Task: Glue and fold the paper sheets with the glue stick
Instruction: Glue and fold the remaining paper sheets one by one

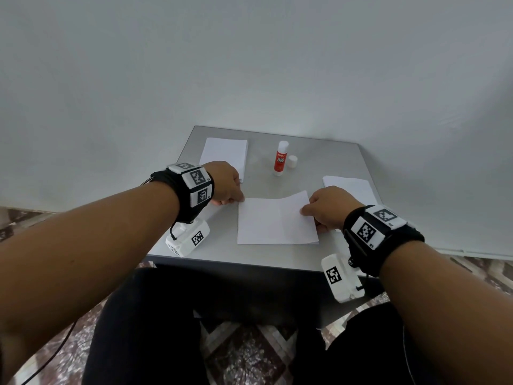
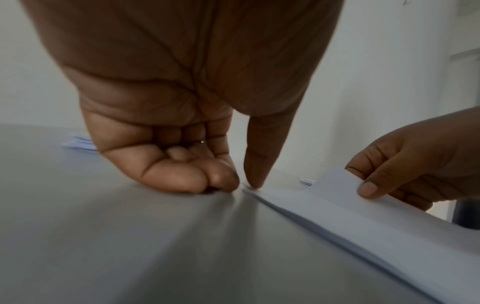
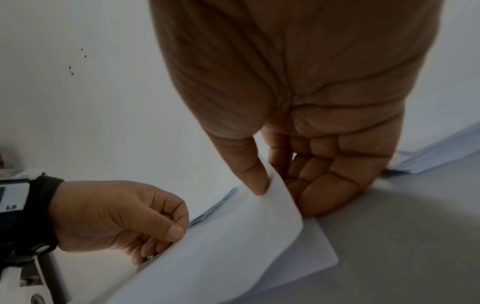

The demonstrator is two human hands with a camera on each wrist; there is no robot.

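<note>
Grey table (image 1: 327, 159); paper sheets (image 1: 274, 222), glue stick (image 1: 280, 158), cap (image 1: 292, 161).

The paper sheet (image 1: 274, 222) at frame centre is white on a grey table (image 1: 327, 159). The glue stick (image 1: 280, 158) is white with a red label, its cap (image 1: 292, 161) white. Black wristbands (image 1: 180, 195) carry black-and-white square-patterned tags. The floor (image 1: 244, 354), bottom centre, shows a brown-and-white diamond pattern.

Two hands hold a white paper sheet (image 1: 274, 222) on a grey table (image 1: 327, 162): left hand (image 1: 226, 183) at ten o'clock, right hand (image 1: 330, 208) at two o'clock.
</note>
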